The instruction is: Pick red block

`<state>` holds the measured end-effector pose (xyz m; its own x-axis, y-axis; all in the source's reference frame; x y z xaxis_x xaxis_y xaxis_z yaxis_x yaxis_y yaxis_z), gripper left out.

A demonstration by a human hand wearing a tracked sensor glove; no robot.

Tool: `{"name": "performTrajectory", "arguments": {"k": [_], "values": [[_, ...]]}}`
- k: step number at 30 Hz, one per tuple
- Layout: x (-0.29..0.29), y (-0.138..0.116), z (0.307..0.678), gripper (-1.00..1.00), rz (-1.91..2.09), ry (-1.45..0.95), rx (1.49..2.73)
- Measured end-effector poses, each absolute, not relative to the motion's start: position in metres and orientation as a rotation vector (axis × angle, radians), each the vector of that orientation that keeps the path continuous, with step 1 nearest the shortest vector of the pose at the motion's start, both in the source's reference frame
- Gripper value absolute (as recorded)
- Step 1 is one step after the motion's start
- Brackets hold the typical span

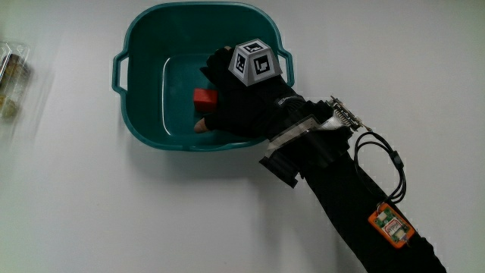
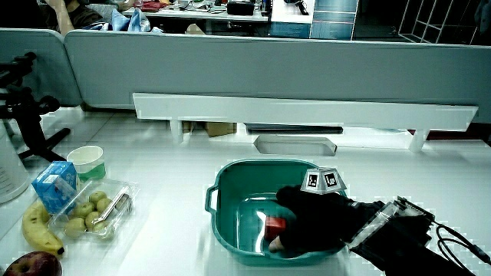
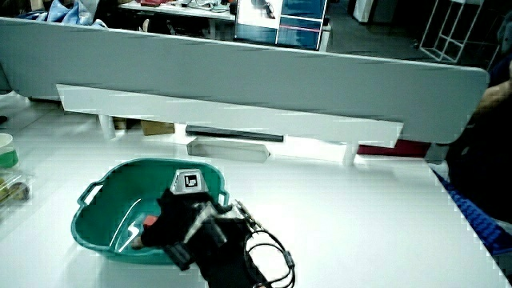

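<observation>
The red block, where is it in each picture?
Main view: red block in the teal tub, at the hand's fingertips.
Side view: red block in the tub, beside the hand.
Side view: only a red sliver under the hand.
Shared landmark: the teal tub.

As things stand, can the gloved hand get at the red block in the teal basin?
Probably yes. The hand is already down inside the teal basin, right beside the red block, with nothing between them.

White table with teal basin, fruit tray, carton.
</observation>
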<state>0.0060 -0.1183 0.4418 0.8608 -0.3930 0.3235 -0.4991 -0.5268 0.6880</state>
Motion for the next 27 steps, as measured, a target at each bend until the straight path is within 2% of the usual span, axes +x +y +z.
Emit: {"name": "performTrajectory", "arguments": {"k": [27], "values": [[0.0044, -0.1196, 0.4420, 0.65, 0.180, -0.662, 2.243]]}}
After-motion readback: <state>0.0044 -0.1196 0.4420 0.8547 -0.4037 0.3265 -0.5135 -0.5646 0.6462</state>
